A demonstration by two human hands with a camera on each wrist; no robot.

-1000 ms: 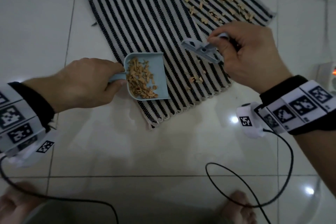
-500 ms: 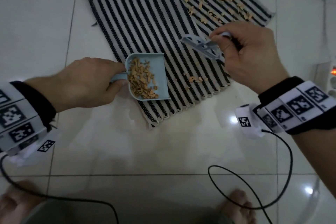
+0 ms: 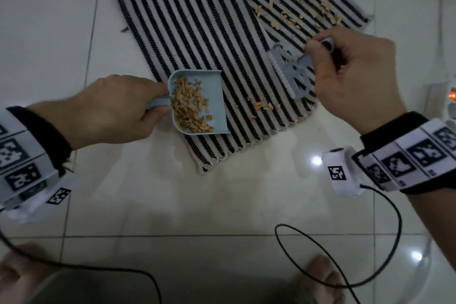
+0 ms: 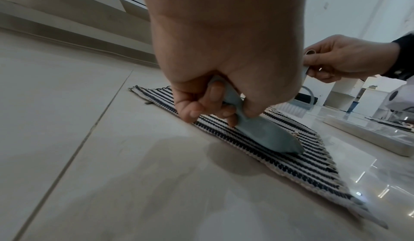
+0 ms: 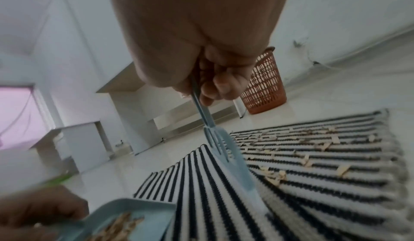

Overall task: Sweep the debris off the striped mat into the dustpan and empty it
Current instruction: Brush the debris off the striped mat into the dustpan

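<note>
A black-and-white striped mat (image 3: 197,32) lies on the tiled floor. My left hand (image 3: 118,108) grips the handle of a light blue dustpan (image 3: 212,96), which rests on the mat's near edge and holds a heap of tan debris (image 3: 190,108). My right hand (image 3: 345,74) grips the handle of a small grey-blue brush (image 3: 288,69), held just above the mat to the right of the pan. A little clump of debris (image 3: 261,106) lies between pan and brush. More debris (image 3: 283,0) is scattered over the mat's far right part.
An orange mesh waste basket (image 5: 264,85) stands on the floor beyond the mat. A power strip with a red light (image 3: 451,96) sits at the right edge. Black cables (image 3: 345,242) loop over the near tiles beside a bare foot (image 3: 318,279).
The brush has lifted slightly and swung, its head now pointing toward the near mat edge. The dustpan and left hand have stayed in place.
</note>
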